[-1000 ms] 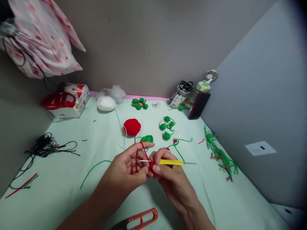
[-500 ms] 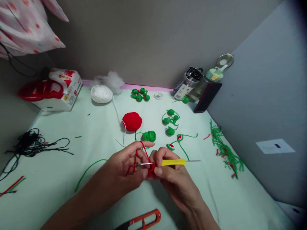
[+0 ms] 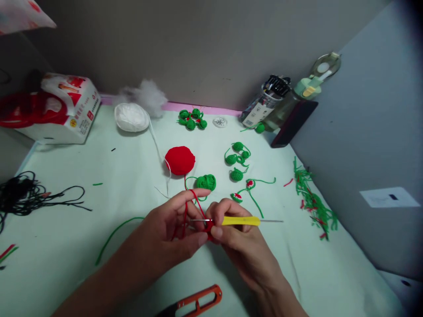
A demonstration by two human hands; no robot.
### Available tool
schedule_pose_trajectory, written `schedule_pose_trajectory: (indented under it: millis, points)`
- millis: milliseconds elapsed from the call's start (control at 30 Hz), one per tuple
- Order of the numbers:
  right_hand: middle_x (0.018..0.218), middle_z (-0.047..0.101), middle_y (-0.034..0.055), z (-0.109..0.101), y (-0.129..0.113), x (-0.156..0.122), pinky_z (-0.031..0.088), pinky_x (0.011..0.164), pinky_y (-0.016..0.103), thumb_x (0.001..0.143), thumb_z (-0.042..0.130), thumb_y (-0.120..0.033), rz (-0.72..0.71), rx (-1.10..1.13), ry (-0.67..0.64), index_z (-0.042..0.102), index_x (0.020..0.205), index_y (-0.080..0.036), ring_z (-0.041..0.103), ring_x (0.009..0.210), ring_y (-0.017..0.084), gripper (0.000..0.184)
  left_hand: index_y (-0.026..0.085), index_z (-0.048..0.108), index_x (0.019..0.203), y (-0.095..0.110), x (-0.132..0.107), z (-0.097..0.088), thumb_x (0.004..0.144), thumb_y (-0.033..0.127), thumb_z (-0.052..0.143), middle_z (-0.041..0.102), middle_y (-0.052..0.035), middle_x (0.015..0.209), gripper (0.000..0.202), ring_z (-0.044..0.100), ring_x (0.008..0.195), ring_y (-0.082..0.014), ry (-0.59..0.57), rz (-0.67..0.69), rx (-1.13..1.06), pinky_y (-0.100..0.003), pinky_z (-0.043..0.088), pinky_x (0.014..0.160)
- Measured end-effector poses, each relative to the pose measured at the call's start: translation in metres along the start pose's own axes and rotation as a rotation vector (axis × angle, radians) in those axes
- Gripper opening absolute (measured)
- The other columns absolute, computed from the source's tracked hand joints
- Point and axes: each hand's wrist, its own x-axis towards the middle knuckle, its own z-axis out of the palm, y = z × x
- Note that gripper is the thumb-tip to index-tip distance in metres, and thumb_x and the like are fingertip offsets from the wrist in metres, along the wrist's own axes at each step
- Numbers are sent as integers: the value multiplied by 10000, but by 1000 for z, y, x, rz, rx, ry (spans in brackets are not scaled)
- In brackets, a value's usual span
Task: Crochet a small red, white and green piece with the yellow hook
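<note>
My right hand (image 3: 235,237) pinches a yellow-handled crochet hook (image 3: 240,221), whose metal tip points left into a small red crochet piece (image 3: 209,226) between both hands. My left hand (image 3: 172,229) has its fingers closed on that piece, and red yarn (image 3: 188,207) loops over its forefinger. The strand runs up to a red yarn ball (image 3: 179,160) on the pale green table (image 3: 99,246). A green crochet piece (image 3: 206,182) lies just beyond my fingers.
Orange thread snips (image 3: 194,302) lie at the near edge. Several small green crochet pieces (image 3: 237,159) and another cluster (image 3: 191,119) sit further back, with a white yarn ball (image 3: 131,117), tissue box (image 3: 66,110), jar (image 3: 264,104), bottle (image 3: 297,97), black cord (image 3: 29,198) and green scraps (image 3: 313,207).
The view has tilted down and left, so the table's things sit higher and further left. Both hands stay together on the red piece, the hook shifting slightly.
</note>
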Motion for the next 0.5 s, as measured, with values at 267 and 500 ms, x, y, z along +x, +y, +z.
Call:
schedule_pose_trajectory:
  millis: [267, 500]
  points:
    - [660, 618, -49, -1, 0, 2, 459, 610, 241, 680, 916, -172, 93, 47, -11, 696, 705, -196, 558, 589, 99, 223, 299, 729, 1278, -1, 2, 1, 842, 142, 756, 691, 38, 823, 464, 676, 770, -144, -28, 6, -71, -278, 528, 740]
    - [638, 631, -34, -1, 0, 3, 459, 562, 237, 646, 877, -122, 187, 127, -84, 706, 683, -179, 606, 565, 116, 184, 323, 730, 1244, -4, -1, -4, 854, 70, 691, 675, 43, 822, 466, 712, 796, -149, -126, 15, -31, -288, 558, 799]
